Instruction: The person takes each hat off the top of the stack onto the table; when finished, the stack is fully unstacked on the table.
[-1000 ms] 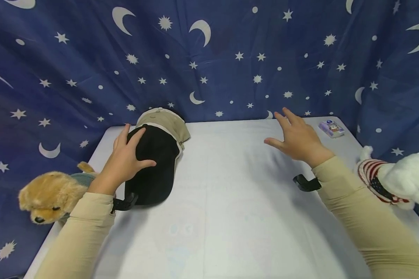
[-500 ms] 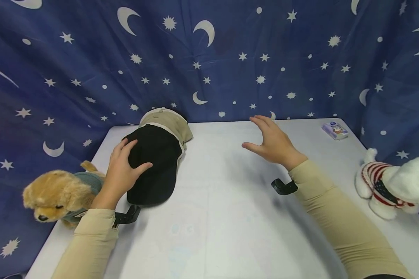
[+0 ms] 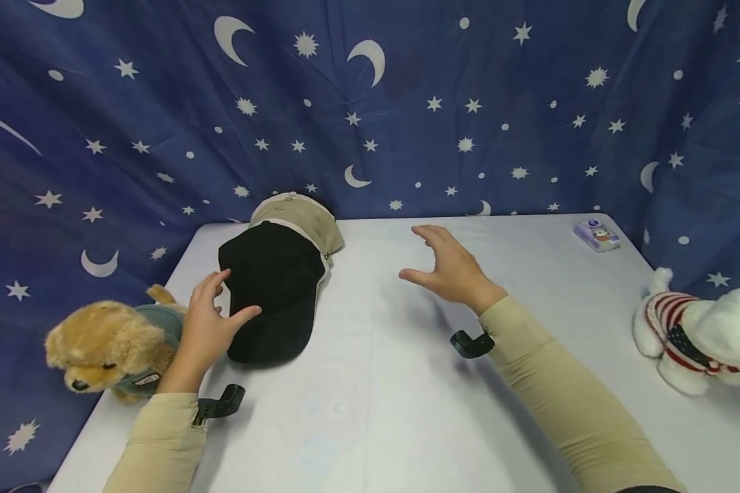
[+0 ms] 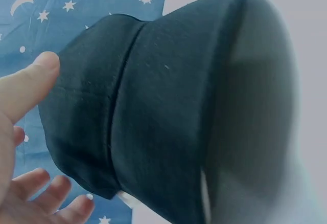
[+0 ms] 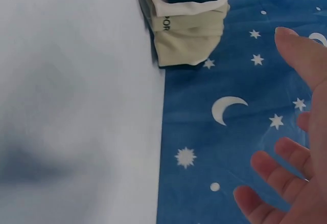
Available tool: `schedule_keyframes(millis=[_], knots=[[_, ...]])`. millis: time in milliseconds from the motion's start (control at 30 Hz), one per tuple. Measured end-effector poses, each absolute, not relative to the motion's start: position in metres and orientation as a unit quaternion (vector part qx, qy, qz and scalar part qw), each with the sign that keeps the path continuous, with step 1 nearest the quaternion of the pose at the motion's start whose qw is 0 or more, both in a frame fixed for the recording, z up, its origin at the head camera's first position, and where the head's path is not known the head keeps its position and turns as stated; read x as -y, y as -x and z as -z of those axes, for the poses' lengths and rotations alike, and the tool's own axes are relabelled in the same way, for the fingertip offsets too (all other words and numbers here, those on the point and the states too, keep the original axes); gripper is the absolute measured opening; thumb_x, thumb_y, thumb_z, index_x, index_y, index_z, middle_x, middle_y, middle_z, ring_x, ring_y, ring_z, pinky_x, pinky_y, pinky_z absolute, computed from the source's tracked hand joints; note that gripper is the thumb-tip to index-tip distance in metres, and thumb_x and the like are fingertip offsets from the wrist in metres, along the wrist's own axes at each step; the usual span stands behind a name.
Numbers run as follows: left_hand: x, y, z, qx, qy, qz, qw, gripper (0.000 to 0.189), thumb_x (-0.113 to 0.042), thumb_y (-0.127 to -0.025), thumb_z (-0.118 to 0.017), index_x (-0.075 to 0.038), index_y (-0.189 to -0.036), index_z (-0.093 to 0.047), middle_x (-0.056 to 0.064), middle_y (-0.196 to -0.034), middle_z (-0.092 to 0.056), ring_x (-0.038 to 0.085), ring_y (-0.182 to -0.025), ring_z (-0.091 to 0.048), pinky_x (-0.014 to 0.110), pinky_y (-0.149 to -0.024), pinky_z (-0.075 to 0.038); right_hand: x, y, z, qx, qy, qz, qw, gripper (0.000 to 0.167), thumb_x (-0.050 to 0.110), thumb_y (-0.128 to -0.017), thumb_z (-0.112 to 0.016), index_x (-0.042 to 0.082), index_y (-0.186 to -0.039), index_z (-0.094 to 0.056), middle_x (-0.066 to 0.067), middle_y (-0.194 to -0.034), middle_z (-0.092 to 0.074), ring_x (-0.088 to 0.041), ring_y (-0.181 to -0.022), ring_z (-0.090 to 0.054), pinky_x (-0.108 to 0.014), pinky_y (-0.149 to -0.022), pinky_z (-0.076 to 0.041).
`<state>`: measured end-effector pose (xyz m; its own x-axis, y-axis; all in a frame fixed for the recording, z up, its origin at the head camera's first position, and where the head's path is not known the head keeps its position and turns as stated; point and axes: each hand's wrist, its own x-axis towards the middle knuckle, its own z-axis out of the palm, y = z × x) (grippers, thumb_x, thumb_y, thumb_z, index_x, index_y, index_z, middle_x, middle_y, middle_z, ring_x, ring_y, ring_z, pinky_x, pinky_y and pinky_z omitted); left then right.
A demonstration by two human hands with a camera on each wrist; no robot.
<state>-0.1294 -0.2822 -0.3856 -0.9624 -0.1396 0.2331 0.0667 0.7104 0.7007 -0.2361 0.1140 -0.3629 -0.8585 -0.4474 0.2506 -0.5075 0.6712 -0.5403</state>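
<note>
A black baseball cap (image 3: 277,281) lies on the white table with its brim toward me, stacked against a beige cap (image 3: 311,219) behind it. My left hand (image 3: 206,325) hovers at the black cap's left side, thumb and fingers spread apart with nothing between them. In the left wrist view the thumb (image 4: 30,83) overlaps the edge of the black cap's crown (image 4: 82,101). My right hand (image 3: 450,267) hangs over the table right of the caps, fingers relaxed and holding nothing. The right wrist view shows the beige cap (image 5: 189,42) beyond that hand.
A tan plush dog (image 3: 107,342) in a teal vest sits at the table's left edge. At the right edge sits a white plush dog (image 3: 691,335) in a striped top. A small purple packet (image 3: 597,235) lies at the back right. A starry blue curtain (image 3: 395,103) hangs behind.
My right hand has moved left and slightly down, closer to the caps. My left hand has drawn back toward me and slightly left from over the black cap. The caps stay put.
</note>
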Motion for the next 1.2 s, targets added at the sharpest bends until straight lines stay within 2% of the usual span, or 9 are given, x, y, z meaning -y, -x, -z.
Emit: schedule_keyframes(millis=[167,567,867,1200], knots=[[0.287,0.127,0.391,0.909,-0.038,0.399,0.118,0.084,-0.02,-0.087,-0.081,0.003,-0.152,-0.032,0.032,-0.149,-0.032,0.049,-0.133,-0.038,0.062,-0.102,-0.04,-0.104,0.244,0.369,0.913,-0.257,-0.316,0.025,0.082,0.041,-0.088,-0.076,0.005,-0.152,-0.039,-0.014,-0.152,-0.039,-0.032,-0.124,-0.052,-0.049,-0.102,-0.044],[0.291,0.127,0.405,0.896,-0.074,0.435,0.047,0.09,-0.027,-0.089,-0.079,0.003,-0.155,-0.025,0.029,-0.157,-0.024,0.047,-0.141,-0.031,0.058,-0.11,-0.033,-0.063,0.255,0.384,0.908,-0.259,-0.33,-0.016,0.077,0.041,-0.091,-0.073,0.007,-0.151,-0.041,-0.012,-0.151,-0.042,-0.029,-0.125,-0.053,-0.044,-0.102,-0.045],[0.293,0.123,0.413,0.892,-0.095,0.442,0.019,0.085,-0.026,-0.09,-0.077,0.006,-0.151,-0.026,0.031,-0.155,-0.025,0.048,-0.141,-0.029,0.056,-0.112,-0.03,-0.018,0.248,0.391,0.881,-0.269,-0.39,-0.01,0.069,0.034,-0.091,-0.075,0.005,-0.147,-0.048,-0.011,-0.146,-0.049,-0.027,-0.12,-0.057,-0.041,-0.1,-0.045],[0.296,0.123,0.419,0.878,-0.079,0.472,0.009,0.085,-0.022,-0.092,-0.075,0.01,-0.151,-0.022,0.032,-0.154,-0.026,0.046,-0.143,-0.026,0.055,-0.114,-0.027,0.024,0.241,0.391,0.855,-0.282,-0.431,-0.057,0.069,0.029,-0.09,-0.076,0.006,-0.147,-0.047,-0.008,-0.147,-0.051,-0.029,-0.122,-0.057,-0.038,-0.1,-0.046]])
